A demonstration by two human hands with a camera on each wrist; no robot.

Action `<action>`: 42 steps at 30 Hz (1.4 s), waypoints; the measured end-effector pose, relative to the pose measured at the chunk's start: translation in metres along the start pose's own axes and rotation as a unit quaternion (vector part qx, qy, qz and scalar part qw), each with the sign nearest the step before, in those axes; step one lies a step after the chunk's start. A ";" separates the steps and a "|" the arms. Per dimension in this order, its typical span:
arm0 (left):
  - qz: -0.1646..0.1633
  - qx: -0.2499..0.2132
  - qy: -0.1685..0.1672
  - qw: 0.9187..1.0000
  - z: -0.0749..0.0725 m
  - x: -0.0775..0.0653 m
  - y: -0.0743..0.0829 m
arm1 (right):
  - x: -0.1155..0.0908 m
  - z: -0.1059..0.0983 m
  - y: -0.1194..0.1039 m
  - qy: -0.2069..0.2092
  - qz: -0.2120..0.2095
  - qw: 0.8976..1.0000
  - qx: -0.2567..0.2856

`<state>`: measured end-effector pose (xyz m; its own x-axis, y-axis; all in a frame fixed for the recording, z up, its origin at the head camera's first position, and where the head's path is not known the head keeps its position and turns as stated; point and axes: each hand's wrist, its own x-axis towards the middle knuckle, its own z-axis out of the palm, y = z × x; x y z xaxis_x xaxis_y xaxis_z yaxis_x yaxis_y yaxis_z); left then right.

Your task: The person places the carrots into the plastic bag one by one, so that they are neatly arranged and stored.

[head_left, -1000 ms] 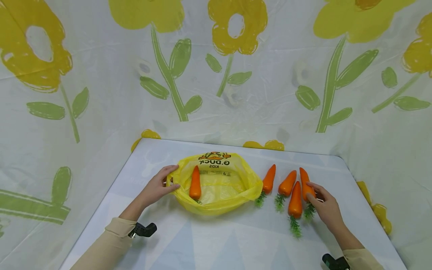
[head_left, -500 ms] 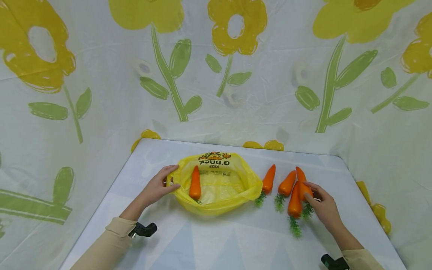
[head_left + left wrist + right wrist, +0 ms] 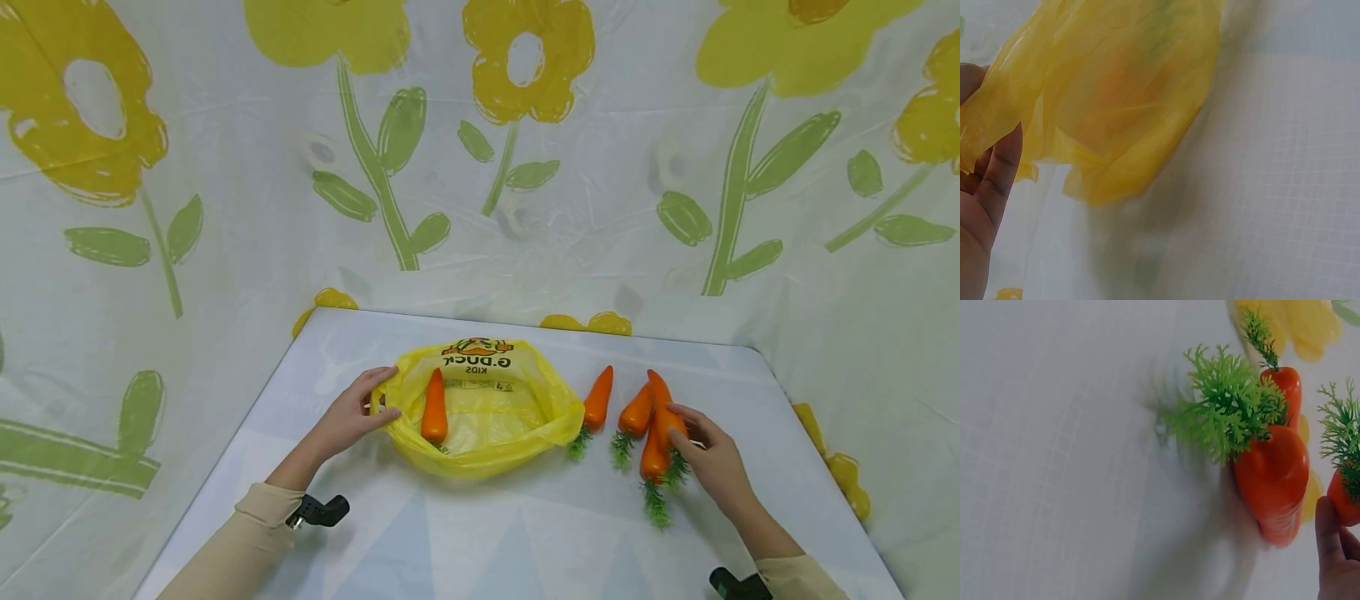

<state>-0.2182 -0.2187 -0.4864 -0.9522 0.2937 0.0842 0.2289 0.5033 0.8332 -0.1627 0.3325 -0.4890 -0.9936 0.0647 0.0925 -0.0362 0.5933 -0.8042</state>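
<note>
One carrot (image 3: 663,403) shifting left, your right hand (image 3: 712,460) pinching it; overlapping neighbouring carrot (image 3: 653,460), coming nearer yellow bag (image 3: 480,467). Your left hand (image 3: 348,421) gripping bag's rim; inner carrot (image 3: 434,410) lying inside, two outer carrots (image 3: 597,400) resting on table (image 3: 450,546).

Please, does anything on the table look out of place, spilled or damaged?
Nothing looks spilled or damaged. Only the printing on the yellow bag looks odd: it appears mirrored, probably because it is seen from inside the bag.
</note>
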 end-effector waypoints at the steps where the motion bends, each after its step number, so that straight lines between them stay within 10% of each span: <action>1: -0.001 -0.001 0.000 1.000 0.000 0.000 0.000 | 0.000 0.001 -0.001 0.000 -0.002 1.000 0.000; 42: 0.002 0.001 -0.004 1.000 0.000 -0.002 0.000 | -0.005 0.018 -0.024 -0.046 -0.011 0.997 0.064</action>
<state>-0.2165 -0.2187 -0.4866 -0.9498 0.3018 0.0827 0.2324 0.5034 0.8322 -0.1588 0.3038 -0.4808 -0.9979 -0.0242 0.0606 -0.0647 0.4868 -0.8711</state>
